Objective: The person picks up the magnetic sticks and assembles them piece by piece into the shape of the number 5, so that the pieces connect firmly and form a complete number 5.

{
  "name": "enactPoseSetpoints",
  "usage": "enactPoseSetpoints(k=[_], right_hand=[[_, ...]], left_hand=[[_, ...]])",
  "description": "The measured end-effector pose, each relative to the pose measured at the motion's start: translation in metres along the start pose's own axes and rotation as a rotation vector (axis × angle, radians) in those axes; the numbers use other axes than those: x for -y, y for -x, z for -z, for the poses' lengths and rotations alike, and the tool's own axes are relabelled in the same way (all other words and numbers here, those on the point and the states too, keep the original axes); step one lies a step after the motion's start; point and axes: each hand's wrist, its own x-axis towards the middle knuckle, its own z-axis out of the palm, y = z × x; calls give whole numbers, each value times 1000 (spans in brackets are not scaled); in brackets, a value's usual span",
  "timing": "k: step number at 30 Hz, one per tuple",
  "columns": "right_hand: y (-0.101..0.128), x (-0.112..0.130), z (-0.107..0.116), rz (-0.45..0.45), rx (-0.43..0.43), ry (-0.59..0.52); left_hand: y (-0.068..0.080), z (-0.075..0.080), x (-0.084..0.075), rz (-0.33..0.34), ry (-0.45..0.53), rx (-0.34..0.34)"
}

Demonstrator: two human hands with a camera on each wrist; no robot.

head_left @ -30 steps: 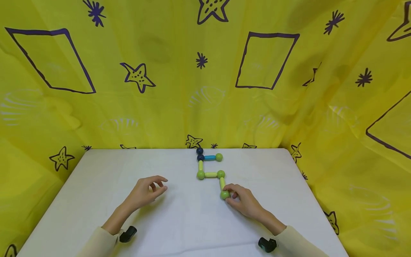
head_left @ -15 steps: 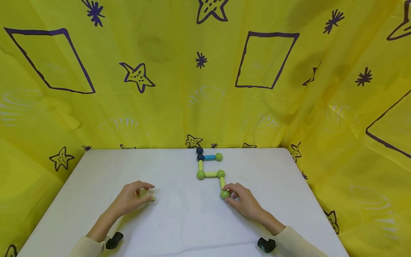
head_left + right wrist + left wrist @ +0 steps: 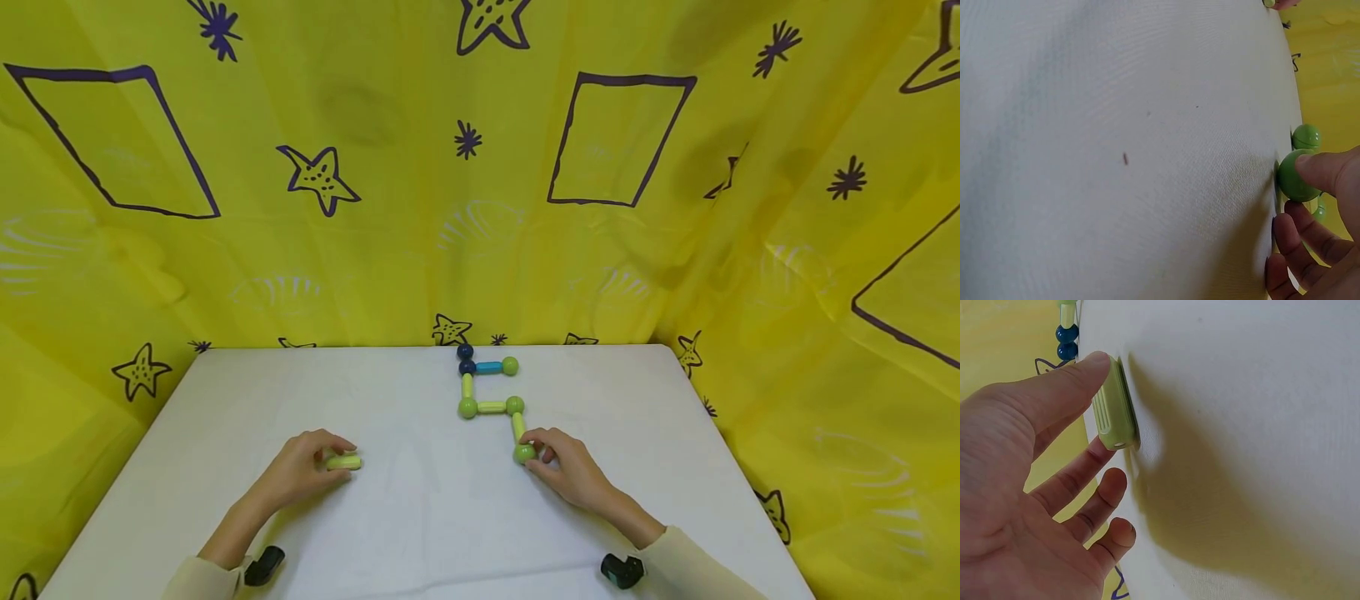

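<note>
A chain of magnetic rods and balls [image 3: 491, 407] lies on the white table [image 3: 420, 517]: two dark blue balls, a blue rod, green balls and pale green rods. My right hand [image 3: 558, 467] pinches the nearest green ball [image 3: 523, 454] [image 3: 1294, 178] at the chain's end. To the left, my left hand [image 3: 303, 471] [image 3: 1041, 487] pinches a loose pale green rod [image 3: 344, 462] [image 3: 1113, 412] that lies on the table, thumb on one side and fingers on the other.
A yellow cloth [image 3: 480, 167] with purple stars and outlined shapes hangs behind and beside the table. The table's back edge lies just past the dark blue balls [image 3: 466, 359]. Small black wrist cameras [image 3: 622, 571] show near both cuffs.
My left hand drew back toward me and to the left, came down on the table and took hold of the pale green rod. My right hand stayed on the green ball.
</note>
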Motion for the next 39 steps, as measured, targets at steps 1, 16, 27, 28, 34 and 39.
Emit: enactPoseSetpoints(k=[1,16,27,28,34,39], right_hand=[[0,0,0,0,0,0],[1,-1,0,-9,0,-11],[0,-1,-2,7,-24,-23],[1,-1,-2,3,-25,-24],[1,0,-1,-22,-19,-24],[1,1,0,-32,-12,-35]], left_hand=[[0,0,0,3,0,1],[1,-1,1,-5,2,18],[-6,-6,-5,-21,1,41],[-7,-6,-5,-21,2,44],[-11,-11,-10,-29,12,51],[-14,-16,-13,-53,21,40]])
